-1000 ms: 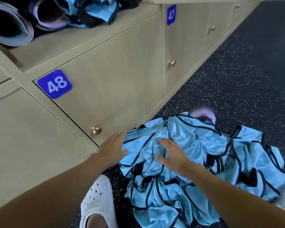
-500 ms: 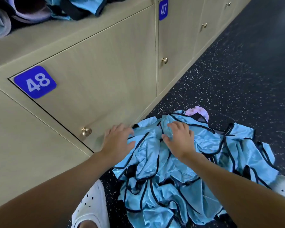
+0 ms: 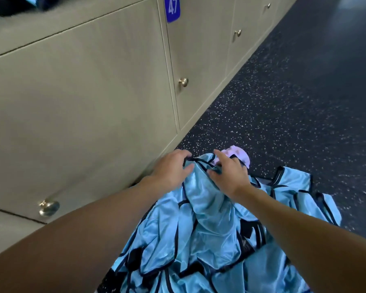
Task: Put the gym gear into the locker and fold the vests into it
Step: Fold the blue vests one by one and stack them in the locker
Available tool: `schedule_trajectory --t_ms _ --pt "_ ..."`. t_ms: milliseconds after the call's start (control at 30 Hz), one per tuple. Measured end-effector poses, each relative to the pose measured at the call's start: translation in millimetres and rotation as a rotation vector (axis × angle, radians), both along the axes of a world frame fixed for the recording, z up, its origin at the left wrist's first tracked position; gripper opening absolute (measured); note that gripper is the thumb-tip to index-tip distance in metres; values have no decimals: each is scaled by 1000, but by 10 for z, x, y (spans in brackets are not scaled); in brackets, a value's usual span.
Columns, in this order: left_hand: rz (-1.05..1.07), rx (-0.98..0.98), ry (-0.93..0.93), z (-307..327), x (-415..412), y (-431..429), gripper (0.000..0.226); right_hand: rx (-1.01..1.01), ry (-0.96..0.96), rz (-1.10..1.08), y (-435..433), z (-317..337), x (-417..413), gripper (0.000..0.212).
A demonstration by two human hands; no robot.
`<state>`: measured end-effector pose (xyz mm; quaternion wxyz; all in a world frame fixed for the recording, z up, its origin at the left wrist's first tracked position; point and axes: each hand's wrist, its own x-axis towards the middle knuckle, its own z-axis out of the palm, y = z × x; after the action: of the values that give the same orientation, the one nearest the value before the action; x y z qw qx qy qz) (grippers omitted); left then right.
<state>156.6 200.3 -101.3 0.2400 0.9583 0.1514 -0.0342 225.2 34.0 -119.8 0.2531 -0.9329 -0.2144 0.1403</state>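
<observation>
Now | left hand point(image 3: 169, 170) grips vest point(image 3: 206, 200) | right hand point(image 3: 230, 176) apparently pinches it

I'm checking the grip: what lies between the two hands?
In the head view, a bunched fold of the blue vest lies between the left hand and the right hand; both grip it.
</observation>
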Motion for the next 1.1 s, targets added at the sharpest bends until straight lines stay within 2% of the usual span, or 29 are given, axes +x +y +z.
schedule_trajectory --t_ms 133,200,333,400,533,633,700,867,1000,1100 --pt "-58 -82 83 -85 152 66 48 -24 -58 15 -6 -11 68 21" --pt "-61 -125 99 -87 184 97 47 15 -32 4 -27 -10 93 18" --pt "-69 -237 55 18 225 63 43 302 47 -60 -91 129 127 11" --pt "-93 -253 3 142 243 -4 42 419 121 -46 -125 273 142 13" --pt "-226 -226 -140 556 280 -162 45 524 134 22 -238 665 200 15" --pt "-264 -244 -180 922 257 -274 15 566 143 82 -336 1069 173 18" --pt "-239 -266 -196 1196 185 -338 8 573 140 108 -407 1342 127 19" --pt "-218 -202 -340 2060 -100 -415 10 557 97 133 -601 2124 -90 9" --pt "-247 -85 -444 2825 -445 -481 12 545 236 197 -760 2772 -398 31" --pt "-256 -34 -530 3303 -731 -577 15 561 210 297 -779 3188 -707 31"
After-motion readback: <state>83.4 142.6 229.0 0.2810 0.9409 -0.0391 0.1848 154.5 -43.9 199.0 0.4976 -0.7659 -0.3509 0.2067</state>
